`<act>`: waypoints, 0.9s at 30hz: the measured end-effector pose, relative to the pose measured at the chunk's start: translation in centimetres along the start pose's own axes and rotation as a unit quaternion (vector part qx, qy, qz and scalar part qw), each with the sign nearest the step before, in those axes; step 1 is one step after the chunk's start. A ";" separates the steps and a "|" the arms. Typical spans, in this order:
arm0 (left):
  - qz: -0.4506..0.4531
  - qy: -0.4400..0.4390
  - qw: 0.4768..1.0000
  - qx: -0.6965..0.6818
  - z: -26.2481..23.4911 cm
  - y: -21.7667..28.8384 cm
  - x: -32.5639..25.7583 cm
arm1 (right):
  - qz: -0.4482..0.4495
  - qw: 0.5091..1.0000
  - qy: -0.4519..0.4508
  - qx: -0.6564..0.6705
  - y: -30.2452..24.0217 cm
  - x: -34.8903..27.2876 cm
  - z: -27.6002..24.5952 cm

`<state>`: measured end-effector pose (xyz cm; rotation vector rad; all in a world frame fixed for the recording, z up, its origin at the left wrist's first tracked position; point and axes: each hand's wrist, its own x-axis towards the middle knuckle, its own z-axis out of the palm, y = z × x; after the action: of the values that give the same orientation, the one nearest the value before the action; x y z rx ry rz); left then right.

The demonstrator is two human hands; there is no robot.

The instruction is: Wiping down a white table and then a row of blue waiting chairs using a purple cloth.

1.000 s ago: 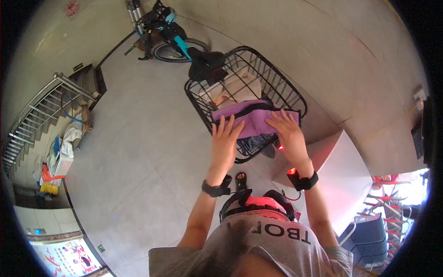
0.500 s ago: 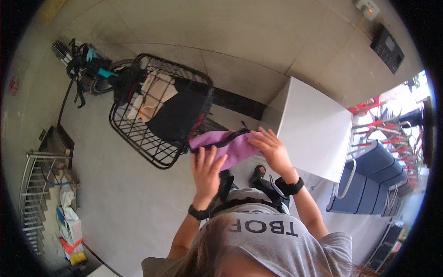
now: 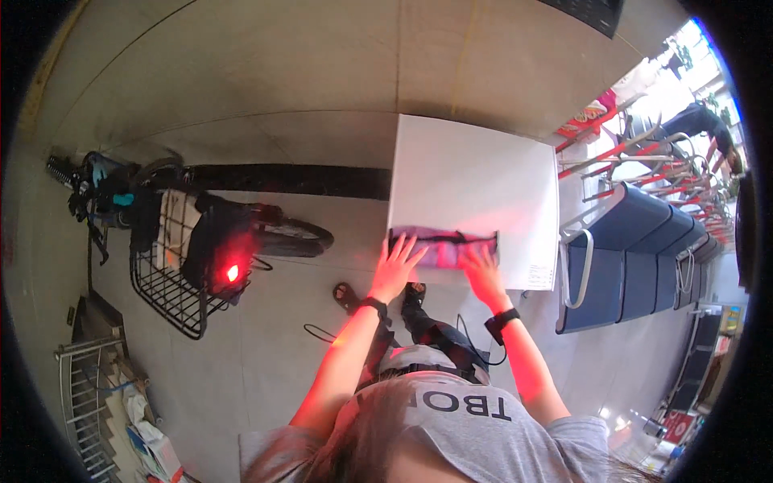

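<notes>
A purple cloth piece (image 3: 439,256) with a black band along its far side lies along the near edge of the white tabletop (image 3: 475,181). My left hand (image 3: 393,270) rests on its left end, fingers spread. At its right part lies my right hand (image 3: 483,274), the fingers stretched over the cloth and somewhat blurred. Both palms face down. I cannot make out whether the cloth is a pouch or a flat piece.
On the left stands a bicycle (image 3: 294,237) with a black wire basket (image 3: 173,294) holding dark and beige items, and a glowing red light (image 3: 233,273). Blue seats (image 3: 592,278) with metal armrests line the right. A metal rack (image 3: 80,402) is at lower left.
My hands have carried the purple cloth from mid-air near the basket onto the white tabletop. The view has turned right, and a red glow now falls on my arms.
</notes>
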<state>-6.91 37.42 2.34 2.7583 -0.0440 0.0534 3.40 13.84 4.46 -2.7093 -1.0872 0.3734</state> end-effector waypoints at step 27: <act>-0.081 -0.025 0.996 0.018 5.5 -2.5 10.4 | 0.013 0.998 -0.066 -0.010 4.6 9.0 3.2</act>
<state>3.74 37.46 -3.27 2.7892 0.1695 -0.0601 11.68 17.11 -1.25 -2.7519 -1.0948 0.5556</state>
